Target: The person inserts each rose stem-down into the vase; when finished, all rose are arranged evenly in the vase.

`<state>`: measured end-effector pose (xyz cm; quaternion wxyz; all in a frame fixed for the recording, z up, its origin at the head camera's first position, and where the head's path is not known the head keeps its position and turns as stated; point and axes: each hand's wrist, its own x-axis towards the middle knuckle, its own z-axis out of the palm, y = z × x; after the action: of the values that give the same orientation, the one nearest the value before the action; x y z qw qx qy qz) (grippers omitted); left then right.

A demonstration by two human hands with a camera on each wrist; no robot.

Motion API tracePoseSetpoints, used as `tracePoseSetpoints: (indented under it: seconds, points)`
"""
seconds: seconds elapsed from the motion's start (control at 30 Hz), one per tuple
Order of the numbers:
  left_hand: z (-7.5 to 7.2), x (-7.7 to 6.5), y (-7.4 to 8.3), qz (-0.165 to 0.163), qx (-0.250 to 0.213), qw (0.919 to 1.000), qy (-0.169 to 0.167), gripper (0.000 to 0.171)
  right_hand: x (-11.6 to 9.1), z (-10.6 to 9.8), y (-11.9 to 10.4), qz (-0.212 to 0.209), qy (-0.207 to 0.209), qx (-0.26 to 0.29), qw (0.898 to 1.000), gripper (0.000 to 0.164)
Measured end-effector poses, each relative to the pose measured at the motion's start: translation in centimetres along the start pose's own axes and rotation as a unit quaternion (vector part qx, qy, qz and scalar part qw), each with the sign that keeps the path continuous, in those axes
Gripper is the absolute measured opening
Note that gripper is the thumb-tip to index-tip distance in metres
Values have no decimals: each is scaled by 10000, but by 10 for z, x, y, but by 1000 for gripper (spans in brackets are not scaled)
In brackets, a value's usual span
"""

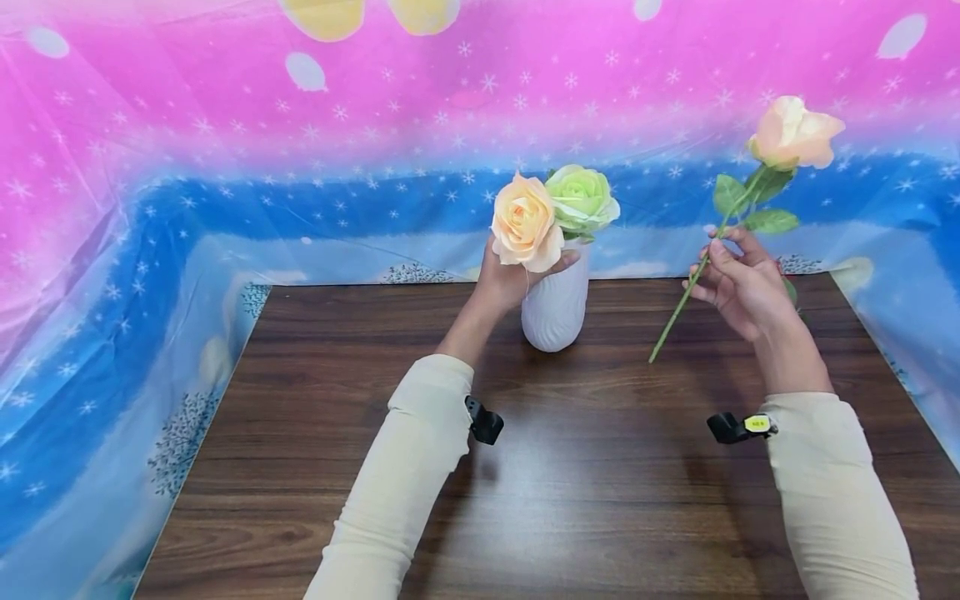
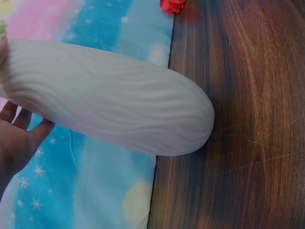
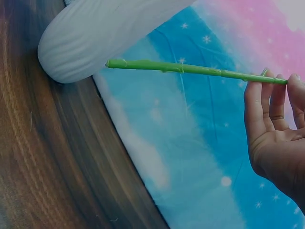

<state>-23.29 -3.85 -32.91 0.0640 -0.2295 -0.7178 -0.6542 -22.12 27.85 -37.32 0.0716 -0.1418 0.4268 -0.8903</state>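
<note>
My left hand (image 1: 504, 282) grips the upper part of a white vase (image 1: 553, 308) with a wavy ribbed surface. A peach rose (image 1: 523, 218) and a light green rose (image 1: 582, 200) show at its mouth; their stems are hidden. Whether the vase's base touches the table cannot be told. To the right, my right hand (image 1: 753, 292) pinches the green stem (image 1: 675, 321) of a pale peach rose (image 1: 795, 133) between thumb and fingers. This rose leans with its bloom up and right. In the right wrist view, the stem's cut end (image 3: 114, 63) appears in front of the vase (image 3: 81, 43).
A dark wood-grain table (image 1: 337, 417) lies below both hands. Pink and blue snowflake-patterned cloth (image 1: 225, 200) hangs behind and beside it. A red flower (image 2: 172, 5) lies near the table's back edge, mostly hidden behind my right hand in the head view.
</note>
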Motion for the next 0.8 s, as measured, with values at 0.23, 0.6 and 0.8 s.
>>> tracePoseSetpoints:
  seconds: [0.23, 0.6, 0.8]
  points:
    - [0, -1, 1, -27, 79, 10000, 51, 64, 3, 11, -4, -160, 139, -315, 9993, 14]
    - [0, 6, -23, -8, 51, 9999, 91, 68, 7, 27, -10, -219, 149, -697, 9972, 7]
    - [1, 6, -23, 21, -147, 9999, 69, 66, 9, 38, -11, -652, 171, -860, 9940, 10]
